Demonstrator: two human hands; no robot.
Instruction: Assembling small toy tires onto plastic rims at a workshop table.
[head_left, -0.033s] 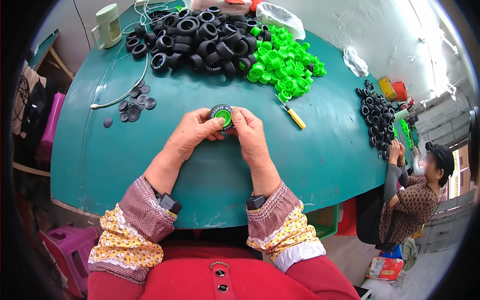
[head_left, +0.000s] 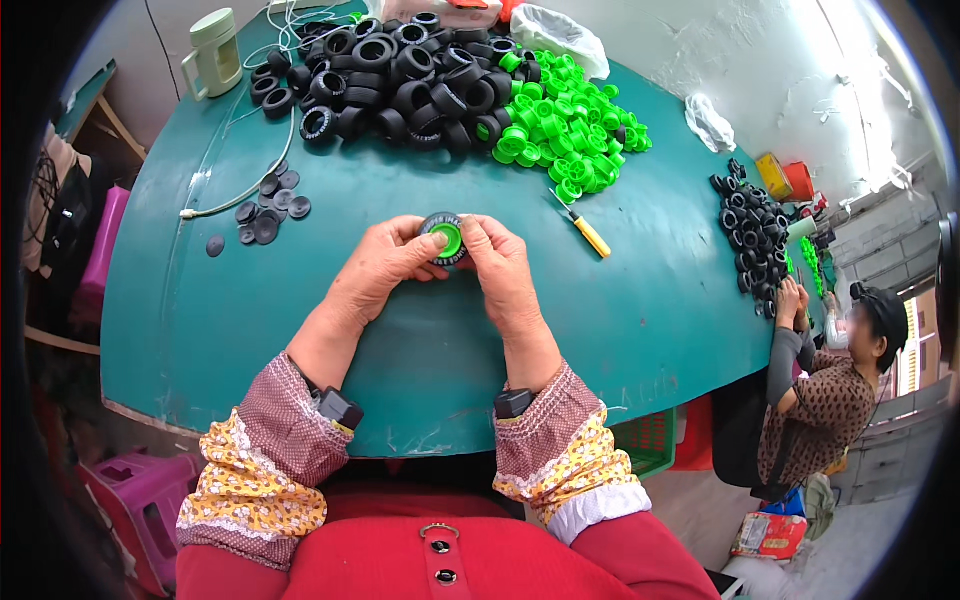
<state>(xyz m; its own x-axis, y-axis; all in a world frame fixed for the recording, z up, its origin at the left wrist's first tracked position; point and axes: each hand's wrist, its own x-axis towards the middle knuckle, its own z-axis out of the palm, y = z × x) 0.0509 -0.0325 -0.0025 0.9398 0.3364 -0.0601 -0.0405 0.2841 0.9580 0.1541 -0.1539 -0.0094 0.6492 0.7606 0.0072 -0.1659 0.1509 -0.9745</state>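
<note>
Between my two hands, over the near middle of the table, is a toy wheel: a black rubber tire (head_left: 431, 221) with pale lettering around a bright green hub (head_left: 449, 240). My left hand (head_left: 388, 256) grips its left side, the thumb lying on the green hub. On the right edge, my right hand (head_left: 497, 257) pinches the tire with thumb and fingers. Some fingers are hidden behind the wheel. Beyond my hands lies a large heap of black tires (head_left: 400, 80), next to a pile of green hubs (head_left: 560, 125). A screwdriver with a yellow handle (head_left: 592, 238) rests to the right.
Several dark rubber discs (head_left: 267, 226) and a pale cable (head_left: 240, 200) lie on the green table (head_left: 640, 300) at left. A lidded mug (head_left: 215, 55) stands at far left. At right, a co-worker (head_left: 825, 400) sits by another tire heap (head_left: 752, 235). A purple stool (head_left: 145, 500) is lower left.
The tire has turned slightly in my fingers, so its lettering sits differently around the hub. Both hands keep nearly the same place and hold.
</note>
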